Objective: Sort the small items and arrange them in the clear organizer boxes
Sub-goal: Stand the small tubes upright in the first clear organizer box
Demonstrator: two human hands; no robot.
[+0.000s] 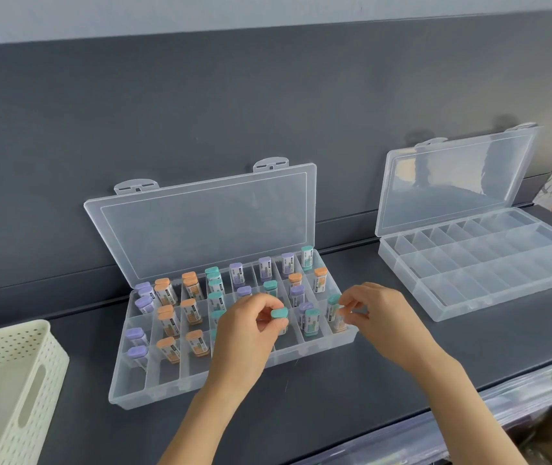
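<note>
The left fingers [266, 305] are curled, thumb and forefinger clamped on a teal-capped case [279, 313] held just above the middle compartments; the left hand [247, 333] hovers over the front of the near organizer box [200, 389]. The right fingertips [352, 307] are drawn together in a pinch on a second case [334, 302] in the rightmost column; whether that one is lifted or seated I cannot tell; the right hand [385, 310] sits at the box's right end.

The sorting looks roughly half done. On the left the columns already run by colour: purple cases [143, 302] in the first, orange cases [167, 317] in the next two, teal cases [216, 286] after them. The right-hand columns are mixed, purple, teal and orange side by side, so they likely need regrouping; several front compartments hold nothing. The far organizer box [483, 263] stands well apart to the right, lid up, with no cases showing in it.

The cases are small clear oblongs with rounded coloured caps and printed labels; most stand upright, some lean on the dividers. They look light and rigid, easy to pinch by the cap.
</note>
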